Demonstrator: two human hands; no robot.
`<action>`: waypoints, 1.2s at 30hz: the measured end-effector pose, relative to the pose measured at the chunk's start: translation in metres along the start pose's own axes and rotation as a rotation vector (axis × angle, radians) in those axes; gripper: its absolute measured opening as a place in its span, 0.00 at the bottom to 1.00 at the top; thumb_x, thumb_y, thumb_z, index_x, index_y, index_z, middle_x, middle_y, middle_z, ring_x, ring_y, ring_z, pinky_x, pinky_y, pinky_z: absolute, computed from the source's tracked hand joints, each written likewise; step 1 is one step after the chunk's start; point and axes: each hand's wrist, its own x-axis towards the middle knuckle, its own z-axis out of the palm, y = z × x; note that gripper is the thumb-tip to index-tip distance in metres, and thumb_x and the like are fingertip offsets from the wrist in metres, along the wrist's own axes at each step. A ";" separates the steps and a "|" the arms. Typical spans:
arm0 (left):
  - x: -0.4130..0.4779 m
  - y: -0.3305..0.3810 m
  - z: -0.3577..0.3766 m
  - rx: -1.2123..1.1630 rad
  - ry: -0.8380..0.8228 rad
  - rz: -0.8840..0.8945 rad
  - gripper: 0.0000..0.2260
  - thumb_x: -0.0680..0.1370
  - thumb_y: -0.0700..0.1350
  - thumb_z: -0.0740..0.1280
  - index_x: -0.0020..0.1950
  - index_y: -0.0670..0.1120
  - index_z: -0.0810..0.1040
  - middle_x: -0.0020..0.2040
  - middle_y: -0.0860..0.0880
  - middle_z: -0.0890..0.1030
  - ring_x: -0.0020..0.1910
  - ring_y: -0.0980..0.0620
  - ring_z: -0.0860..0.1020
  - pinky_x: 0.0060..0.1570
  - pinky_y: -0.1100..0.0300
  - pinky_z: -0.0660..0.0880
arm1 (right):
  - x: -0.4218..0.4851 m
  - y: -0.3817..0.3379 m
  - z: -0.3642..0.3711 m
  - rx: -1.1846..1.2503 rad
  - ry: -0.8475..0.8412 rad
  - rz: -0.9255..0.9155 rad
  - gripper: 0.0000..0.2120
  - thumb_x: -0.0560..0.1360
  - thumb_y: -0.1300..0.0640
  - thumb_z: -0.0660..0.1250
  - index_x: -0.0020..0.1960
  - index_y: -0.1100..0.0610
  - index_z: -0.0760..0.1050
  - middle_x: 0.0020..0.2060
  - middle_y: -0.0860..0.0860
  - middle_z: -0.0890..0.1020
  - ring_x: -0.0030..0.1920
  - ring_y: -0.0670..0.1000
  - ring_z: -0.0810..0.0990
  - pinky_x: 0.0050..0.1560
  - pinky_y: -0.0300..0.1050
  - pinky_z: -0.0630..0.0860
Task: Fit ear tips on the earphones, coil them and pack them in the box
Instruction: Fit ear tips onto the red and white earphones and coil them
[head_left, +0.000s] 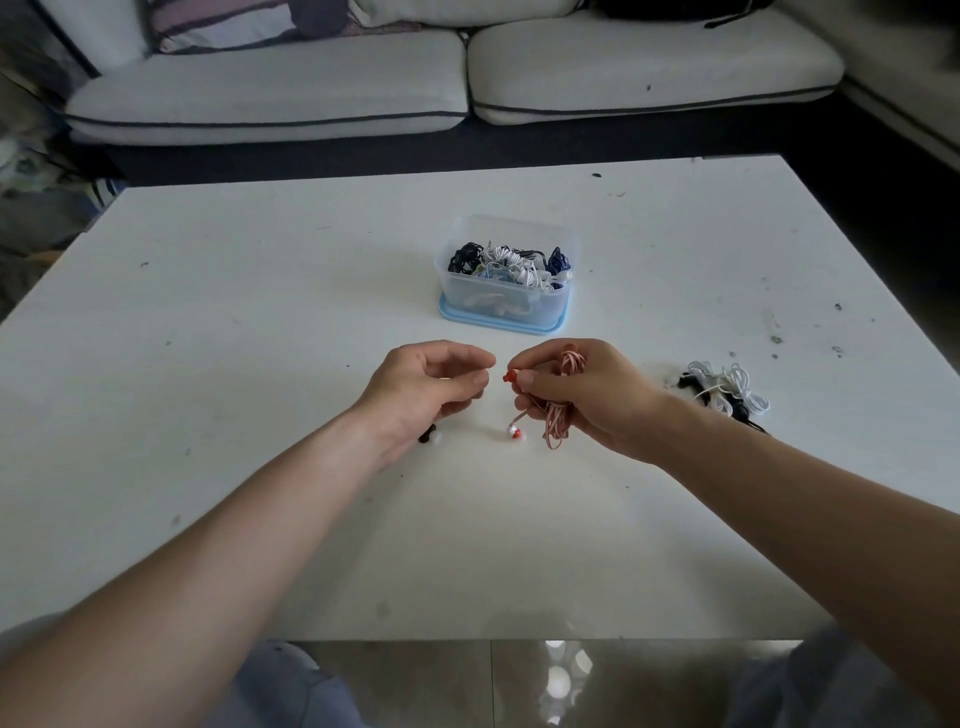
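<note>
pale grey sofa (270, 88) cushions run along the far side, behind a scuffed white table (208, 312). at twelve o'clock from the hands stands a clear plastic box (498, 304) on a blue lid, holding coiled black, white and blue earphones (511, 262). a loose pile of white and black earphones (724, 389) lies on the table at three o'clock from the right hand (587, 395). that hand is closed round a bundle of pink striped cable (571, 361), and its thumb and forefinger pinch a red earbud (511, 375) pointing to nine o'clock. the second earbud (513, 431) hangs down at six o'clock from the first, on or just over the table. the left hand (421, 387) sits just beside the red earbud, fingers curled, thumb and forefinger tips nearly meeting; it may be pinching an ear tip, but that is too small to tell. a small black piece (427, 434) lies at its six o'clock.
</note>
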 end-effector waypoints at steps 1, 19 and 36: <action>0.000 0.000 0.001 -0.094 -0.014 -0.028 0.08 0.74 0.33 0.71 0.48 0.44 0.83 0.41 0.48 0.84 0.41 0.53 0.82 0.43 0.65 0.78 | 0.000 0.000 0.000 0.001 0.002 -0.006 0.04 0.75 0.69 0.70 0.49 0.64 0.80 0.40 0.57 0.84 0.39 0.54 0.83 0.46 0.45 0.82; -0.008 0.009 0.007 -0.321 -0.081 -0.093 0.10 0.75 0.28 0.66 0.49 0.39 0.81 0.42 0.43 0.85 0.43 0.50 0.85 0.45 0.64 0.81 | 0.000 -0.002 0.001 -0.019 0.013 -0.080 0.03 0.74 0.68 0.71 0.48 0.66 0.82 0.38 0.60 0.82 0.39 0.53 0.82 0.44 0.44 0.80; -0.010 0.011 0.008 -0.296 -0.061 -0.085 0.08 0.74 0.29 0.68 0.46 0.40 0.81 0.40 0.44 0.85 0.42 0.50 0.85 0.40 0.65 0.80 | -0.001 -0.004 0.001 -0.043 -0.013 -0.090 0.03 0.74 0.69 0.71 0.47 0.68 0.81 0.36 0.59 0.82 0.39 0.54 0.81 0.44 0.44 0.79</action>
